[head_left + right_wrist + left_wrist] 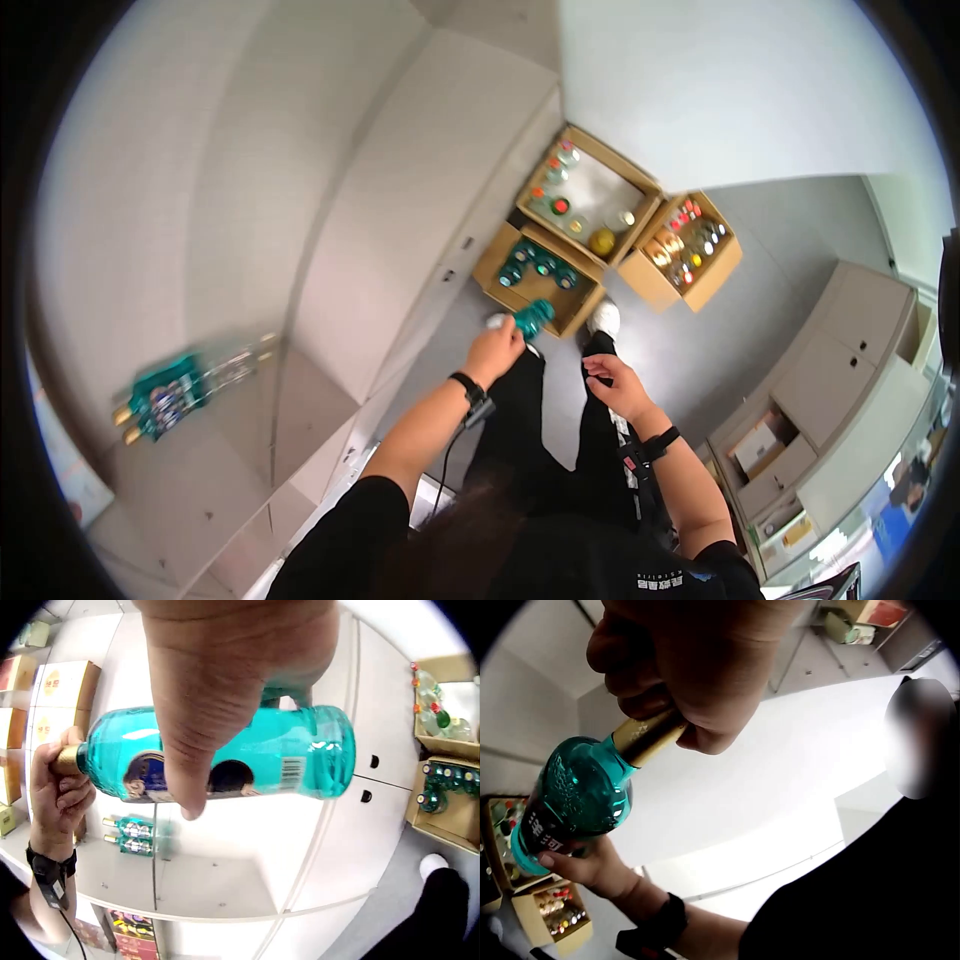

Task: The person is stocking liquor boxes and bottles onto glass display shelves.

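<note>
My left hand grips a teal glass liquor bottle by its gold cap and neck. A dark label with pale writing runs along the bottle's body. In the right wrist view my right hand holds the body, thumb across the label side and fingertips at the far edge. The left wrist view has the right thumb against the base, the other fingers mostly hidden behind the glass. In the head view the right hand appears to the right of the bottle, fingers loosely curved.
A cardboard box with several teal bottles stands by my feet. Beyond it is a larger box of clear bottles, beside a smaller box of mixed bottles. Two teal bottles lie on the left shelf. Cabinets stand right.
</note>
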`<state>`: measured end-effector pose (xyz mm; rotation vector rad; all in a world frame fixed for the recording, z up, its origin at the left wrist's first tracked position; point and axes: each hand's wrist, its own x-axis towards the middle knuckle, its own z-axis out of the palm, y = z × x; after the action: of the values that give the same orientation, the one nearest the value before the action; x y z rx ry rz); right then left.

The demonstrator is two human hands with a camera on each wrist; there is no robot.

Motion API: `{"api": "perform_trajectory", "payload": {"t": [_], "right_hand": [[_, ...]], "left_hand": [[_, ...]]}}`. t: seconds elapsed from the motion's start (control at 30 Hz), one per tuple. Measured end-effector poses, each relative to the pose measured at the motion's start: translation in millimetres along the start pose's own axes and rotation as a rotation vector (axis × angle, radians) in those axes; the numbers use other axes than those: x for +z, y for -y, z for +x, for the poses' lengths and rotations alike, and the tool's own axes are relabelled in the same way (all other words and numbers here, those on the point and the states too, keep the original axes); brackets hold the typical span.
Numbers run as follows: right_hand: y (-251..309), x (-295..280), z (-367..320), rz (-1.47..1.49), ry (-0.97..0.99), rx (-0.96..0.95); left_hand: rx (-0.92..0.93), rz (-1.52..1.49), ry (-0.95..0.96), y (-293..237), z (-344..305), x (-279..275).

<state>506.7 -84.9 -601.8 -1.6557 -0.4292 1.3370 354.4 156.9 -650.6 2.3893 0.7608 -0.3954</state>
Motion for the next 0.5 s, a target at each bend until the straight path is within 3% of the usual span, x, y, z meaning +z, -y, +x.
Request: {"api": "perform_trajectory", "payload": {"t": [0.13,0.37,0.5], "right_hand": [[74.7,17.0,10.1,-0.394,0.171,-0.353],[171.3,55.3,-0.9,-0.575,0.344,-0.836],[221.8,73.4,-10.9,-0.506,0.491,-0.924]], "left_hand": [[0.051,-0.08,-0.009,-49.8,-74.1,-94.7],[0.083,-0.168,-0.218,-138.9,-180.1,-246.5],[0.043,-0.131,-0.321,-161.0,-227.1,-295.9]]}}
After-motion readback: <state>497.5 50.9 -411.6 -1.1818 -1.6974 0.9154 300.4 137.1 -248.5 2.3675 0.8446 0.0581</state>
